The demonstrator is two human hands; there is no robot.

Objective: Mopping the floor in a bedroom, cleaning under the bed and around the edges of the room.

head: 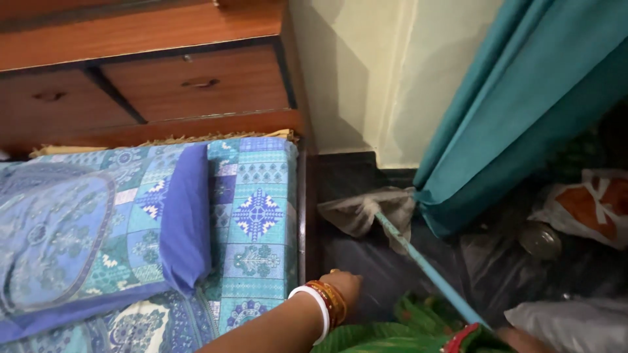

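Mop (418,258) | handle slants from right hand (517,338) up-left to cloth head beside curtain (523,98) | right grip cannot tell | left hand (343,286) curled, beside bed (255,216)

White, red and gold bangles (324,304) on the wrist at lower centre, green patterned garment (392,330) beneath

I see a wooden headboard (144,72), a pale wall (366,72), a teal curtain (523,111) and dark floor (353,176).
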